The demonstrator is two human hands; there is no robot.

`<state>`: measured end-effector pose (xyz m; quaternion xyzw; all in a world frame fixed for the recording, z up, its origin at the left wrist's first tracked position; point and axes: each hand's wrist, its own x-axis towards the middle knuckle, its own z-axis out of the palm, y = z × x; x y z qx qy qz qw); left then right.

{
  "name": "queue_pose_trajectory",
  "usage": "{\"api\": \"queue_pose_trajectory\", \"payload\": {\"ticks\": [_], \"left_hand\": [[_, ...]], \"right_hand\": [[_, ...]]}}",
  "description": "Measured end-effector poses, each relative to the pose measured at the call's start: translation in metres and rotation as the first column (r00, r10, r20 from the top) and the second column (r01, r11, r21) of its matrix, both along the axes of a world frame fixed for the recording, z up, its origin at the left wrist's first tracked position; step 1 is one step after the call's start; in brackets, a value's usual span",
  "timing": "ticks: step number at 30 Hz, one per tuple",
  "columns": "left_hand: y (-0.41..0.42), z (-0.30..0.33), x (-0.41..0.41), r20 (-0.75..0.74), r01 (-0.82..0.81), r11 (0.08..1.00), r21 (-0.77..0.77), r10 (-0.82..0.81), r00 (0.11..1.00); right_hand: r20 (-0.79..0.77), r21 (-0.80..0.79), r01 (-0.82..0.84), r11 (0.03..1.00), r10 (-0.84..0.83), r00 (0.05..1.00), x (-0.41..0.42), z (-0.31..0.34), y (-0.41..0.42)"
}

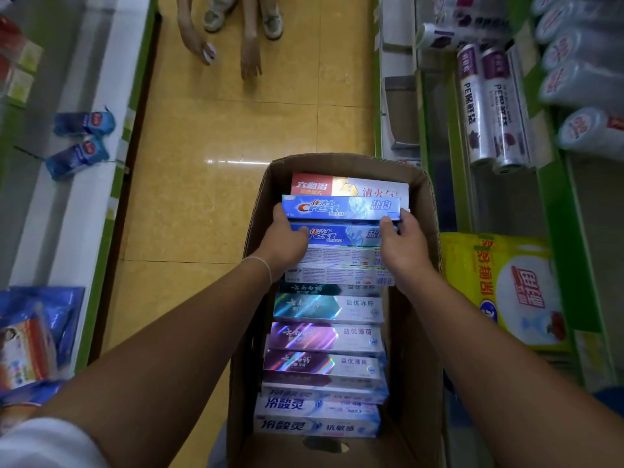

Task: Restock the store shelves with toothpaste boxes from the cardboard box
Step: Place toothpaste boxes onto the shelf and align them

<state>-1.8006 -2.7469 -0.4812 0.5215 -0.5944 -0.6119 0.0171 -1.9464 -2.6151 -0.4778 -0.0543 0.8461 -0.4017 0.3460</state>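
An open cardboard box (420, 211) stands on the aisle floor, filled with a row of toothpaste boxes. Both hands reach into its far end. My left hand (285, 241) grips the left ends of two blue Crest boxes: the upper Crest box (341, 207) and the lower Crest box (341, 234). My right hand (403, 244) grips their right ends. Behind them lies a red and white toothpaste box (351, 185). Nearer me lie white, teal, purple (326, 336) and blue-white toothpaste boxes (315, 425).
Green-edged shelves line both sides of the yellow tiled aisle. Blue packets (81, 140) lie on the left shelf. Cling-film rolls (493, 106) and a yellow pack (506, 292) fill the right shelves. Another person's hands (251, 62) and feet are at the far end of the aisle.
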Motion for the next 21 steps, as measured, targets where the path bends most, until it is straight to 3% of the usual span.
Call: {"api": "queue_pose_trajectory", "payload": {"ticks": [4,8,13,21], "left_hand": [[0.000,0.007,0.000,0.013,0.018,0.997,-0.072,-0.017,1.000],[0.000,0.012,0.002,0.008,0.012,0.970,-0.243,-0.010,1.000],[0.026,0.017,0.024,0.016,-0.028,0.948,-0.317,0.034,0.999],[0.062,0.030,0.064,-0.005,-0.098,0.983,-0.153,0.098,0.995]], "right_hand": [[-0.084,-0.051,0.121,0.991,-0.124,0.989,0.002,0.001,0.001],[-0.132,-0.140,0.226,0.964,-0.245,0.961,0.005,0.010,0.004],[-0.015,-0.206,0.316,0.926,-0.326,0.945,0.026,0.018,0.022],[0.351,-0.248,0.398,0.883,-0.301,0.887,0.041,0.035,0.059]]}}
